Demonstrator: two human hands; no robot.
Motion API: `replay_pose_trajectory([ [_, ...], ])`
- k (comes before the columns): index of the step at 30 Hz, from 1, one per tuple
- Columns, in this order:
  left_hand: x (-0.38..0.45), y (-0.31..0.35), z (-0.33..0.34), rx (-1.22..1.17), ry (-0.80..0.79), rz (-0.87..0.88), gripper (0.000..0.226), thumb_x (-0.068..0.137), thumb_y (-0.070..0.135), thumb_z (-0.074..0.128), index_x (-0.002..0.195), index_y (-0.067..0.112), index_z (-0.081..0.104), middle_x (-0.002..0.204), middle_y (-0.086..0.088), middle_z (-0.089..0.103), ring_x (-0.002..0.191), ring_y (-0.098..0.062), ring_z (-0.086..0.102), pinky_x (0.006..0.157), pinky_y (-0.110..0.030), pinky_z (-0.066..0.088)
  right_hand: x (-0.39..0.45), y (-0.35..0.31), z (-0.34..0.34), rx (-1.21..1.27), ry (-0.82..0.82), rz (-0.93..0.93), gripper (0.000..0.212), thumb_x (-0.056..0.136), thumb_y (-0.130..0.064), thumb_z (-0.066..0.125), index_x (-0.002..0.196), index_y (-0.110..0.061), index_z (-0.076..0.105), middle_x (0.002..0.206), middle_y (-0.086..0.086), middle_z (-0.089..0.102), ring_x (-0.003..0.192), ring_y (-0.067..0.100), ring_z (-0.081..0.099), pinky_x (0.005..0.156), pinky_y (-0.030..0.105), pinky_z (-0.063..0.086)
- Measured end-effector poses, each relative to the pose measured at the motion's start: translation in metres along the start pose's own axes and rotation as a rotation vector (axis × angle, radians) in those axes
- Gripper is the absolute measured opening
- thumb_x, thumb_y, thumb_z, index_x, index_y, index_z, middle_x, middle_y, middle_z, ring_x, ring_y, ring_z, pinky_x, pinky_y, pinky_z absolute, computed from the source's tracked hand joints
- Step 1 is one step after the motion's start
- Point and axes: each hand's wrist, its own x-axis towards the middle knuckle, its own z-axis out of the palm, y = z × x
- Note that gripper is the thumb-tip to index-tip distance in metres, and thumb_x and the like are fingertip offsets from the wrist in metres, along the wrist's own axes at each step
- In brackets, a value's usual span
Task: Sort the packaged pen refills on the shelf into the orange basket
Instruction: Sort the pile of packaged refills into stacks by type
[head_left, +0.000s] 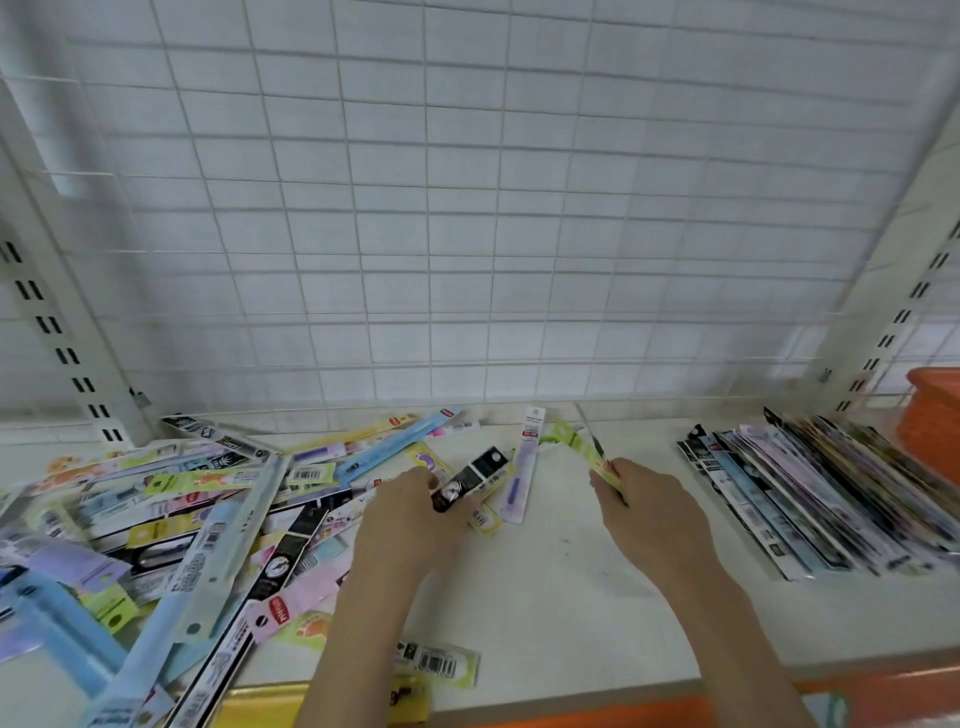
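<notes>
Head cam view: left hand (410, 512) pinches a black refill pack (467, 480) by its lower end, right hand (652, 512) grips a yellow-green pack (592, 457), both just over the white shelf (545, 571). Between them lies a lilac pack (522, 467). Big messy heap of packs (156, 530) sits on the left, a tidy row (821, 499) on the right, orange basket (932, 421) just behind that row at the far right edge
</notes>
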Motion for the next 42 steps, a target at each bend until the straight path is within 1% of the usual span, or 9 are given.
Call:
replay_pose_trajectory([
  [3,0.002,0.000,0.006,0.198,-0.013,-0.062,0.053,0.082,0.052,0.058,0.120,0.017,0.051,0.118,-0.003,0.059,0.113,-0.024,0.055,0.085,-0.031,0.044,0.002,0.001,0.002,0.005,-0.029,-0.008,0.031,0.099,-0.036,0.034,0.090,-0.017,0.057,0.076,0.002,0.063,0.076,0.023,0.059,0.063,0.032,0.045],
  [7,0.005,-0.002,0.012,0.320,0.018,-0.067,0.043,0.088,0.045,0.051,0.122,0.019,0.048,0.121,-0.004,0.058,0.112,-0.025,0.056,0.087,-0.033,0.046,0.006,0.000,0.006,0.100,-0.105,0.011,0.026,0.098,-0.032,0.036,0.099,-0.016,0.057,0.079,0.004,0.063,0.076,0.027,0.060,0.068,0.033,0.046],
  [13,0.004,-0.004,-0.001,0.290,0.088,-0.039,0.018,0.091,0.033,0.048,0.096,0.018,0.056,0.099,-0.003,0.063,0.097,-0.025,0.061,0.073,-0.030,0.044,0.020,-0.010,0.016,0.097,-0.157,0.008,0.028,0.097,-0.032,0.037,0.085,-0.013,0.052,0.075,0.004,0.058,0.075,0.028,0.057,0.062,0.032,0.042],
  [18,-0.001,-0.006,-0.027,0.123,0.157,-0.011,0.029,0.090,0.021,0.043,0.061,0.021,0.045,0.070,0.000,0.062,0.073,-0.024,0.061,0.060,-0.027,0.045,0.042,-0.021,0.026,0.059,-0.171,0.001,0.034,0.094,-0.023,0.039,0.061,-0.019,0.030,0.064,-0.001,0.043,0.068,0.024,0.046,0.048,0.026,0.027],
  [23,-0.003,-0.007,-0.042,-0.008,0.184,0.002,0.028,0.089,0.005,0.041,0.100,0.011,0.065,0.085,-0.004,0.060,0.071,-0.023,0.055,0.068,-0.028,0.047,0.056,-0.043,0.039,0.109,-0.221,0.037,0.032,0.094,-0.036,0.041,0.072,-0.014,0.046,0.066,0.000,0.046,0.074,0.026,0.051,0.056,0.027,0.035],
  [26,-0.004,-0.012,-0.043,-0.022,0.152,-0.006,0.036,0.090,0.001,0.034,0.109,0.012,0.062,0.074,-0.003,0.055,0.056,-0.015,0.045,0.050,-0.025,0.036,0.055,-0.051,0.044,0.143,-0.224,0.102,0.040,0.089,-0.052,0.047,0.078,-0.014,0.049,0.067,-0.002,0.048,0.074,0.025,0.052,0.064,0.027,0.038],
  [33,-0.005,-0.021,-0.044,-0.049,0.266,0.019,0.042,0.099,0.024,0.037,0.058,0.014,0.035,0.052,-0.001,0.040,0.047,-0.013,0.039,0.047,-0.024,0.027,0.054,-0.051,0.044,0.098,-0.258,0.145,0.029,0.088,-0.032,0.053,0.068,-0.016,0.040,0.082,0.004,0.056,0.075,0.025,0.053,0.056,0.024,0.035],
  [38,-0.005,-0.025,-0.044,-0.169,0.312,0.029,0.022,0.098,0.019,0.041,0.083,0.010,0.053,0.067,-0.008,0.056,0.056,-0.013,0.046,0.052,-0.018,0.032,0.050,-0.043,0.036,0.122,-0.281,0.159,0.026,0.089,-0.020,0.044,0.066,-0.019,0.033,0.076,0.002,0.047,0.076,0.027,0.052,0.052,0.025,0.033],
  [42,-0.006,-0.027,-0.042,-0.240,0.291,0.040,0.021,0.095,0.011,0.045,0.115,0.012,0.052,0.066,-0.002,0.052,0.055,-0.013,0.046,0.052,-0.022,0.035,0.043,-0.037,0.028,0.181,-0.248,0.163,0.006,0.087,-0.015,0.043,0.093,-0.013,0.042,0.090,0.007,0.052,0.080,0.028,0.050,0.066,0.029,0.039],
])
